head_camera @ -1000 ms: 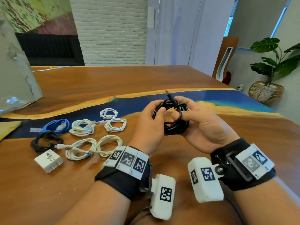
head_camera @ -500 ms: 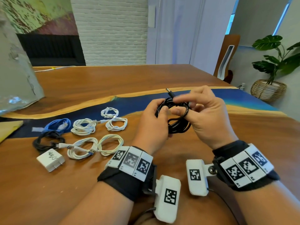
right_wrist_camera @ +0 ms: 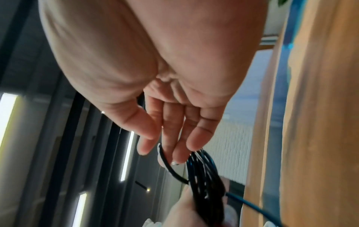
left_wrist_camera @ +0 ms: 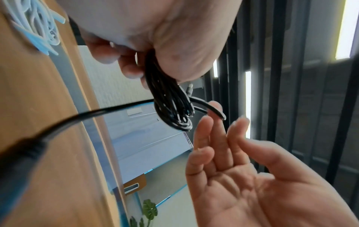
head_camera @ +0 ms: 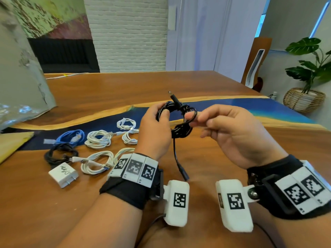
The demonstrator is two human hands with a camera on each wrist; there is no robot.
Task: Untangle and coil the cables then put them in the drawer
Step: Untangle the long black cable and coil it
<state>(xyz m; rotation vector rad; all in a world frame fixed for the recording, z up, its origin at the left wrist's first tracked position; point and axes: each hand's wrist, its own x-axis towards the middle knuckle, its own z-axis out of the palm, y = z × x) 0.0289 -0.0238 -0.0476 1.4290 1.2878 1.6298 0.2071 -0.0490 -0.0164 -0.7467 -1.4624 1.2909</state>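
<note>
Table (head_camera: 215,154): wood with a blue resin strip running 9 to 3 o'clock, carries everything. Two hands up over the middle, both on one black cable coil (head_camera: 179,129). Left hand (head_camera: 154,133) has its fingers curled round the 9 o'clock side of the coil, gripping it. Right hand (head_camera: 238,138) sits at 3 o'clock with fingers nearly straight; fingertips (left_wrist_camera: 215,107) have one loose loop hooked over them, not a closed grip. Coil is off the table, held between the hands. One barrel plug sticks up at 12 o'clock, the other end hangs down toward 6 o'clock and its plug (head_camera: 184,173) looks to rest on the wood. Count at 9 o'clock on the table: four white cable coils (head_camera: 97,138), one blue cable coil (head_camera: 70,137), one more black cable bundle (head_camera: 59,154), one white charger brick (head_camera: 63,174). Two of the white coils lie on the blue strip, two on the wood nearer me; the left wrist cuts off the edge of the nearest one. Grey slab (head_camera: 21,77) fills 10 o'clock, yellow sheet (head_camera: 12,142) clipped by the frame edge at 9. Potted plant (head_camera: 306,68) in a wicker basket on the floor at 2 o'clock. No drawer in any view. Wrist views are blurred; the left wrist one shows the hanging tail out of focus across the frame, the right wrist one shows the loop over the fingertips.
</note>
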